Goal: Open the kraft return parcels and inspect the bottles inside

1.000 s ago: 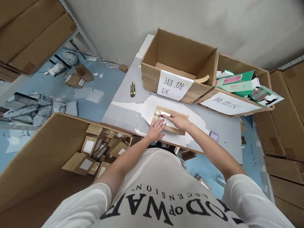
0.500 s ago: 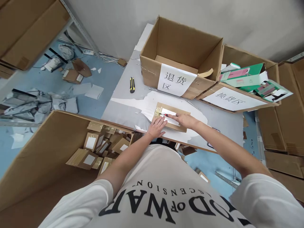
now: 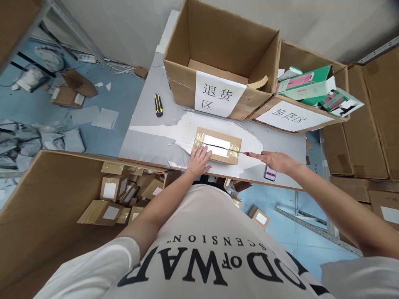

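A small taped cardboard box (image 3: 218,157) with a white label (image 3: 215,142) lies flat on the grey table. A dark slit runs lengthwise across its top, through the label. My left hand (image 3: 199,160) rests with fingers spread on the box's near left corner. To the right of the box, my right hand (image 3: 276,161) is closed round a slim knife (image 3: 247,153) with a red and black handle. The blade points left at the box's right end; its handle is mostly hidden in my fingers.
A black and yellow box cutter (image 3: 158,105) lies at the table's left. Two open cartons, one with a tape roll (image 3: 258,83) and one with green boxes (image 3: 308,85), stand at the back. A phone (image 3: 270,173) lies near the front edge; a large carton (image 3: 28,199) of parcels stands at left.
My right hand has drawn the knife rightward along the box, from its left end to beyond its right end, leaving a long slit. My left hand stays on the box. The view has shifted.
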Available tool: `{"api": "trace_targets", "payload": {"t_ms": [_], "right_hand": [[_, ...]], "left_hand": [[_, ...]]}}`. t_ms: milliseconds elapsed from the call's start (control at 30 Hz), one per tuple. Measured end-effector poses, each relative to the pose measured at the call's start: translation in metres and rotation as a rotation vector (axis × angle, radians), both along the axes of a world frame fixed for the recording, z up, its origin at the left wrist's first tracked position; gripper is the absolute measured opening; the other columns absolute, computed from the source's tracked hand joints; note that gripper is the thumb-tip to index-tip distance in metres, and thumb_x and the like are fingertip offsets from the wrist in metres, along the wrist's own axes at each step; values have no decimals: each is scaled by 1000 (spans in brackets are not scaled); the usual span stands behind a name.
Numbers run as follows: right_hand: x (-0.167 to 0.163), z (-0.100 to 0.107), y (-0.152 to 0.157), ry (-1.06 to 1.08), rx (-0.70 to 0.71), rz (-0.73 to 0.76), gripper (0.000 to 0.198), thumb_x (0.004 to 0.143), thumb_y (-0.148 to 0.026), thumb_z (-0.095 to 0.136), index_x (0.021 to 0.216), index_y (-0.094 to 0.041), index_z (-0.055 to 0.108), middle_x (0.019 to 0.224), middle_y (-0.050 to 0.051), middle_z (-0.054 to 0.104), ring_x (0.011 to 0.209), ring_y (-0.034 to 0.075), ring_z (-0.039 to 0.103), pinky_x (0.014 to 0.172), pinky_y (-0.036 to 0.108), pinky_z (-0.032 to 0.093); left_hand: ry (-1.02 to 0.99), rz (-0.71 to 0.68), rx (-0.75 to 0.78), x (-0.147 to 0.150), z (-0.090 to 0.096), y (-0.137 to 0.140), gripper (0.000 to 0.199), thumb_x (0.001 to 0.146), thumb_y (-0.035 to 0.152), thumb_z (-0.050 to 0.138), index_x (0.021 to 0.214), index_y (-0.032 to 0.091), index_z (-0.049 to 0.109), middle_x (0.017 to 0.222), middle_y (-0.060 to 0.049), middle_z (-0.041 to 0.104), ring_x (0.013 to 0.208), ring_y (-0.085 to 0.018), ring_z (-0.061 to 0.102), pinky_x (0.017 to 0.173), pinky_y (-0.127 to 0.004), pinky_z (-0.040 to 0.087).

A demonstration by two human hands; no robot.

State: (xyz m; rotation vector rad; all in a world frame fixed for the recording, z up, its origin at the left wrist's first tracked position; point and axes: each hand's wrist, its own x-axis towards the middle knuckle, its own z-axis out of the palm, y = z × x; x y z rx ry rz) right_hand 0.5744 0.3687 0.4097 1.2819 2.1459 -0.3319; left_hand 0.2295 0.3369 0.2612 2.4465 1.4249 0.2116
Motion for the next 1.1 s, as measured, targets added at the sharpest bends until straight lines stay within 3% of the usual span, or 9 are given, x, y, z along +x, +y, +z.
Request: {"api": "trace_targets", "payload": {"t_ms": [167,300,400,533,667,800,900,967,1100], "right_hand": [[13,4,-20,-37,10,-8,83,82,-6,38,151,-47,15,110,6,61,74,18,65,57,26,40],[42,-8,-50,88,245,-215,66,93,-23,33,154,-38,13,114,9,60,85,23,63,58,28,45],[48,-47,-67,153,428,-543,63,96,-36,28,155,-22,11,123,16,57,97,28,61,68,35,50],[19,-123,-74,184,413,-893,58,97,-34,21,152,-15,22,124,19,53,104,29,58,79,39,49],[-16,-182,-77,160,364,-1024,55,97,-30,26,151,-16,27,119,18,49,108,28,54,87,38,44],[-34,-216,-88,144,339,-1032,57,95,-27,35,151,-17,28,121,18,47,113,30,49,91,40,42],[-35,-224,-94,197,354,-1018,58,93,-27,38,150,-17,31,125,20,45,118,33,43,94,46,41],[-32,-216,-89,271,410,-1013,58,93,-31,37,148,-17,34,131,22,42,121,35,40,95,51,40],[-36,-167,-45,496,638,-922,63,95,-38,29,150,-9,26,139,26,36,127,36,35,99,54,37]], "left_hand": [[8,5,-23,1,2,1,79,81,46,62,149,17,33,157,-17,27,145,-35,25,118,-53,14],[14,17,-34,2,2,1,82,80,48,61,150,16,32,158,-16,24,146,-35,22,118,-53,12],[33,14,-34,3,3,0,84,80,50,60,150,15,30,159,-17,22,146,-35,21,118,-53,11],[81,-8,-33,-1,7,-2,86,80,49,61,151,15,28,159,-16,20,147,-34,20,118,-53,10],[129,-35,-39,-4,16,-3,87,80,46,62,152,15,24,160,-16,19,148,-34,18,118,-53,10],[167,-49,-34,-4,22,-5,90,80,48,61,153,15,20,161,-17,15,149,-35,14,117,-54,10],[190,-51,-26,-4,24,-8,91,81,50,59,154,15,17,161,-18,13,149,-34,10,117,-54,11],[192,-65,-13,-5,24,-9,90,82,50,57,154,14,16,161,-18,14,149,-34,10,117,-53,13],[187,-79,15,-6,21,-10,87,82,49,57,153,15,20,160,-19,15,149,-35,12,117,-53,15]]}}
